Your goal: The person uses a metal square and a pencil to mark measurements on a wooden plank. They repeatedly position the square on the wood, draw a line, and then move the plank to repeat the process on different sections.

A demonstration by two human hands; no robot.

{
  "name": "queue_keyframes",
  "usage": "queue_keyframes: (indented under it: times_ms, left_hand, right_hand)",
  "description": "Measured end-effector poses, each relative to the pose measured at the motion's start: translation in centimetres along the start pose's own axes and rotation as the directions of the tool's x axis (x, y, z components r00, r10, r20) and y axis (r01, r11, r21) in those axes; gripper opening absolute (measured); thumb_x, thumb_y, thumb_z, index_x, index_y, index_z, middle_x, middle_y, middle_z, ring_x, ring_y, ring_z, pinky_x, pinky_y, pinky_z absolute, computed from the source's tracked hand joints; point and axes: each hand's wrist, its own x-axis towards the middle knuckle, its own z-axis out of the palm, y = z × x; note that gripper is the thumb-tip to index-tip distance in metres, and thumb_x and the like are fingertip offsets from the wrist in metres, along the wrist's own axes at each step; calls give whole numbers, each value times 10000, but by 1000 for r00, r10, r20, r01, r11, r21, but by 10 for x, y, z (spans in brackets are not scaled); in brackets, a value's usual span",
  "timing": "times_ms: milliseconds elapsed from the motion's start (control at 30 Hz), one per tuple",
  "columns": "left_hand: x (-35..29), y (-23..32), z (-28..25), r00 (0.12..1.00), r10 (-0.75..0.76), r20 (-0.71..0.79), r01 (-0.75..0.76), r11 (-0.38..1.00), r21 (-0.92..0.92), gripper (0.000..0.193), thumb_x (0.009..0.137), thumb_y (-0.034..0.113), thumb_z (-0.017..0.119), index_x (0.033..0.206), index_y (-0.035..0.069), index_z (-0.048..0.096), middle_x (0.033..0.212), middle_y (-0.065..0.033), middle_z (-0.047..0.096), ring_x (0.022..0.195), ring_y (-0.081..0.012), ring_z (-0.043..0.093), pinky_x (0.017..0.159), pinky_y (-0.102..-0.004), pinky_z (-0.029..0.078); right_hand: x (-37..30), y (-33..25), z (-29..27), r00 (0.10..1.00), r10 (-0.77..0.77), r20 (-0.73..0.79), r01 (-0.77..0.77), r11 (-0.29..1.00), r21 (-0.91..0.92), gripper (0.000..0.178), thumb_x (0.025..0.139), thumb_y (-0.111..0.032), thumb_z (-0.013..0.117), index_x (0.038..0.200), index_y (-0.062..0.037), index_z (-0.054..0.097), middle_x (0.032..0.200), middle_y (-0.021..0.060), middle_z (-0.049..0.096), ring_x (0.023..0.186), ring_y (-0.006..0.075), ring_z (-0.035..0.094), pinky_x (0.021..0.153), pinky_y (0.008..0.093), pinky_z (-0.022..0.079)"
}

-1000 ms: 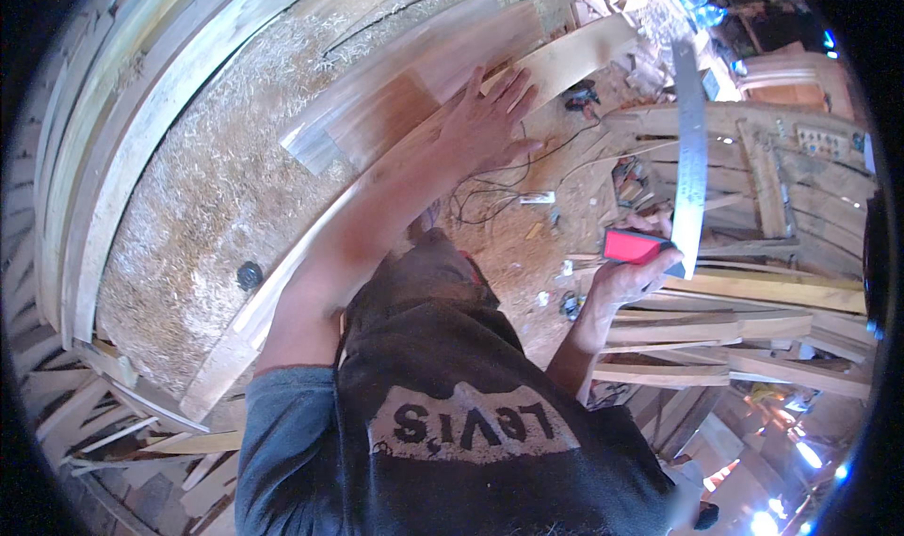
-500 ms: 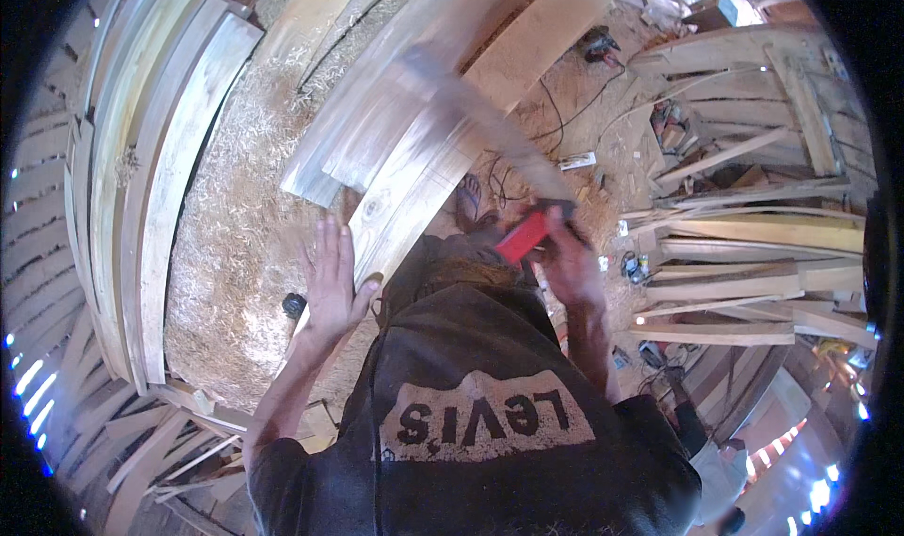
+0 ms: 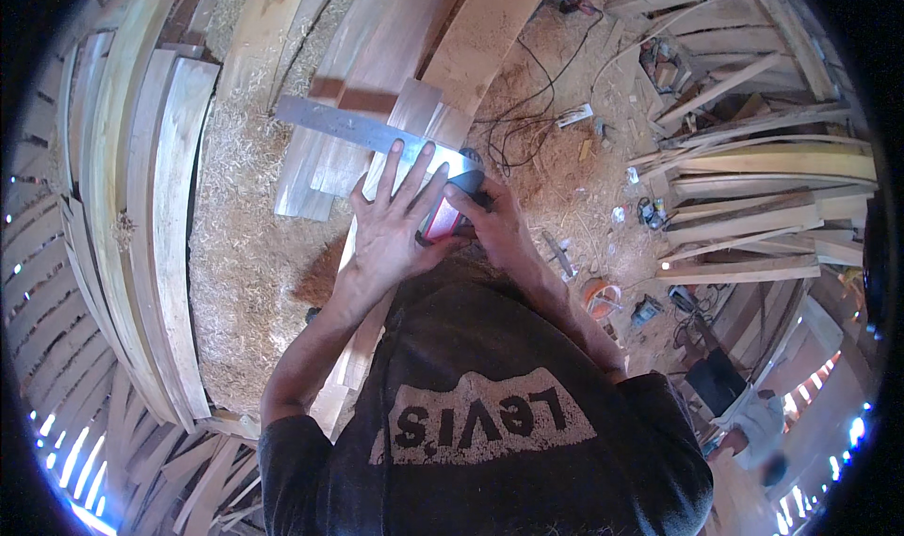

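A try square with a long, flat metal blade (image 3: 344, 127) and a red-and-black handle (image 3: 440, 220) lies across the pale wooden planks (image 3: 306, 174) in front of me. My left hand (image 3: 391, 216) rests on it with fingers spread, the fingertips over the blade. My right hand (image 3: 492, 218) is closed around the handle side, its thumb near the corner where blade and handle meet. Both hands partly cover the handle. The plank beneath is largely hidden by my hands and shirt.
Long curved boards (image 3: 174, 216) lie stacked at the left, over a floor of wood shavings (image 3: 250, 282). More timber (image 3: 753, 221) is piled at the right. Dark cables (image 3: 504, 136) and an orange bucket (image 3: 603, 296) are on the ground. Another person (image 3: 749, 423) is at the lower right.
My right hand has brought the try square inward from the right, and its blade now lies across the planks. My left hand has moved right and up, off the plank onto the blade.
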Motion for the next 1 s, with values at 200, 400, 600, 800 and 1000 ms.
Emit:
queue_keyframes:
  times_ms: [200, 400, 600, 800, 1000]
  left_hand:
    - [2, 1, 5, 999, 14, -30, -13, 999, 51, 960, 718, 601, 866, 1525, 167, 575, 1708, -67, 382, 1615, -324, 237, 1076, -643, 285]
    - [3, 2, 6, 1000, -14, -8, 15, 998, 63, 967, 746, 575, 854, 1570, 191, 525, 1723, -46, 360, 1620, -325, 232, 1088, -645, 293]
    - [3, 1, 7, 1000, -20, -7, 21, 998, 66, 976, 758, 578, 853, 1590, 211, 500, 1729, -36, 353, 1623, -319, 230, 1110, -637, 278]
    - [3, 1, 6, 1000, -19, 0, 19, 998, 59, 1010, 745, 575, 864, 1608, 223, 474, 1735, -37, 340, 1625, -324, 223, 1111, -630, 274]
    - [4, 2, 5, 1000, -15, 9, 14, 998, 56, 1011, 737, 581, 860, 1593, 192, 488, 1735, -44, 332, 1626, -322, 203, 1107, -640, 266]
  right_hand:
    - [-3, -2, 1, 996, -82, -24, 77, 983, -164, 391, 993, -346, 742, 1158, 8, 735, 961, 103, 741, 885, 177, 662, 817, 349, 531]
    - [-4, -11, 0, 985, -170, -36, 156, 956, -247, 367, 995, -339, 744, 1111, 8, 742, 919, 73, 723, 862, 144, 637, 783, 330, 505]
    - [-5, -15, 1, 995, -95, -17, 91, 981, -172, 396, 1010, -340, 721, 1190, 13, 736, 993, 154, 771, 919, 205, 695, 858, 377, 536]
    - [-4, -13, 1, 991, -132, -1, 131, 982, -137, 386, 1015, -329, 722, 1192, 14, 736, 999, 122, 778, 915, 169, 679, 857, 367, 534]
    - [-1, -5, 0, 986, -166, -6, 163, 976, -146, 397, 1010, -344, 730, 1172, 18, 736, 988, 114, 779, 893, 166, 672, 843, 362, 533]
